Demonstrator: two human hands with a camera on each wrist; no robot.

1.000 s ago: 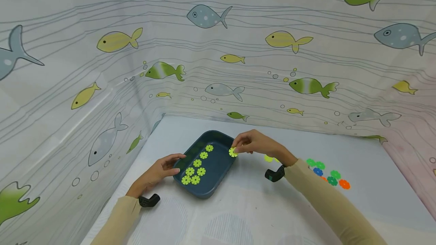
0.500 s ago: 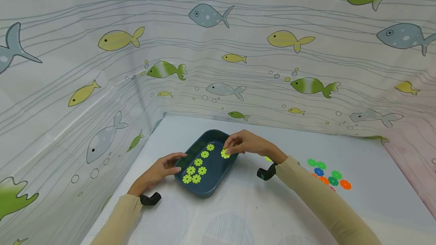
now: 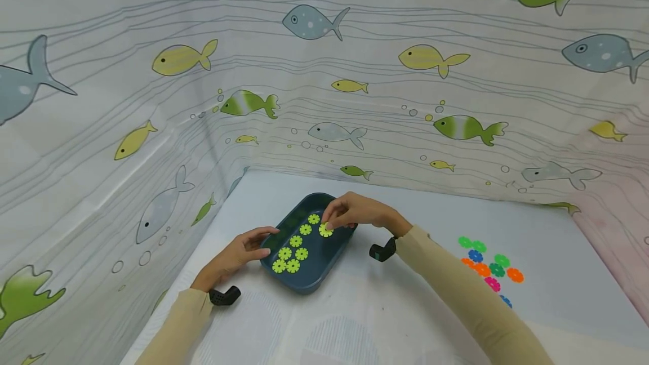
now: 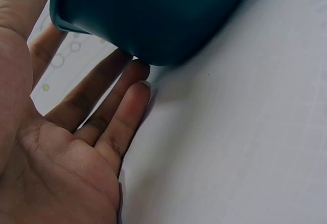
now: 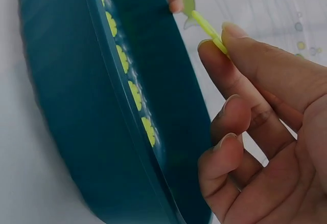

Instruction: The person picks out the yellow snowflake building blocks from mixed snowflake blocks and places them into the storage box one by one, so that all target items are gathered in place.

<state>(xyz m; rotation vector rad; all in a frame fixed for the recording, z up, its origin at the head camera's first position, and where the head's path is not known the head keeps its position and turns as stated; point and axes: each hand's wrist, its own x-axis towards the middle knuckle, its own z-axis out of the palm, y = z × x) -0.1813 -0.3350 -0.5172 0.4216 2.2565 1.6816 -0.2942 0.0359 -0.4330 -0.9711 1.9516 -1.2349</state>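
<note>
My left hand [image 3: 241, 253] holds the left end of a dark blue tray [image 3: 313, 285], thumb at the rim. In the left wrist view its fingers [image 4: 130, 109] touch the outer wall. Over the tray's right half, my right hand [image 3: 357, 210] pinches a yellow-green notched plastic disc [image 3: 326, 230] between thumb and forefinger. The right wrist view shows that disc [image 5: 210, 31] edge-on, above the rim, with the other fingers curled loosely. Several matching discs [image 3: 296, 241] lie on the tray floor in a rough line, bunched at the near end.
On the white table [image 3: 431, 320], to the right, lies a loose group of notched discs: green [image 3: 502, 261], blue [image 3: 475, 256], orange [image 3: 515, 275] and pink [image 3: 492, 284]. A fish-patterned curtain [image 3: 375, 106] stands behind and to the left of the table.
My right hand has carried the yellow-green disc leftward, from the tray's right rim to over its inside. The left hand has stayed on the tray.
</note>
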